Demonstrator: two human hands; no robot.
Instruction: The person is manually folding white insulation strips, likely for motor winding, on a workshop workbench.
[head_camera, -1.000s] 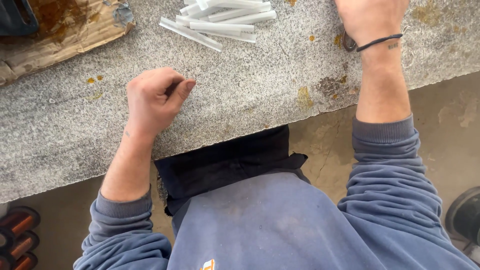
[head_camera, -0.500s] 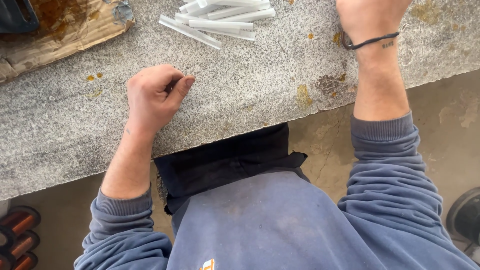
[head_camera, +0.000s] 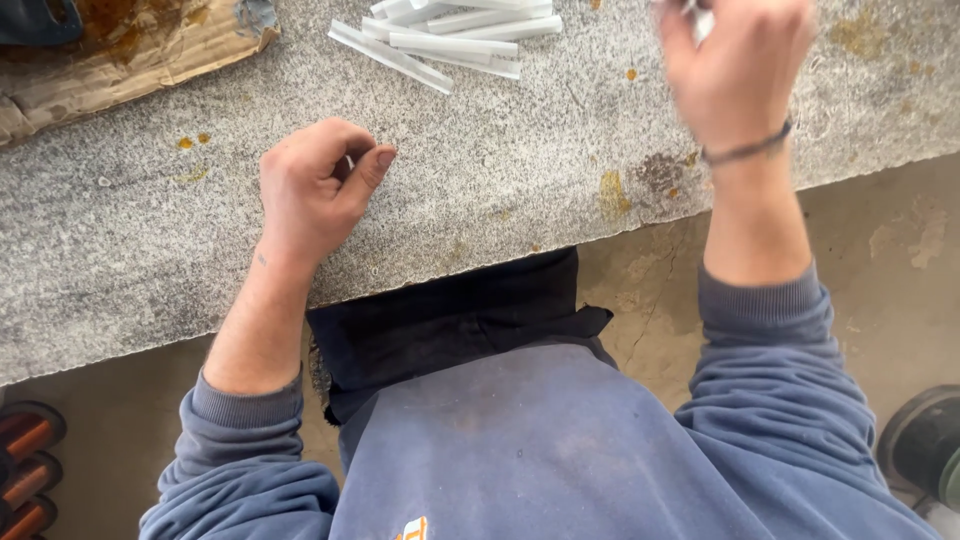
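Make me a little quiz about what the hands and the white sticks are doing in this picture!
1. True or false: the left hand rests curled on the grey stone slab.
2. Where does the pile of white strips lie? A) on the floor B) on the slab, beyond the hands C) on the person's lap
3. Fill in: the right hand wears a dark ____ at the wrist.

Key: 1 true. 2 B. 3 band. The right hand is blurred, with something white at its fingers; what it is cannot be told.

White plastic strips lie on a speckled grey slab blotched with yellow-brown stains.
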